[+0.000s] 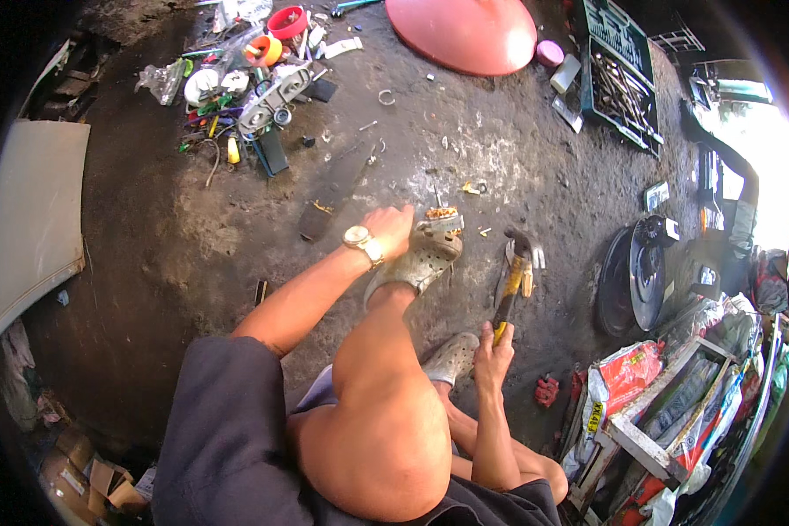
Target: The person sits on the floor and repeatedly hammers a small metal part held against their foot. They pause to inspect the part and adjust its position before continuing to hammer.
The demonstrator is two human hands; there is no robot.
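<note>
My right hand grips the lower handle of a claw hammer. The handle is yellow and black, and the metal head points away from me. My left hand, with a watch on the wrist, is closed beside the toe of my left clog; its fingers are mostly hidden, and I cannot make out what they hold. Just past that toe sits a small motor part with copper-coloured windings and a thin shaft sticking up. The clog's toe appears to touch it.
Tools, tape rolls and metal parts form a pile at the far left. A red round lid and an open toolbox lie at the back. On the right are a black fan-like disc and a wooden frame among plastic bags.
</note>
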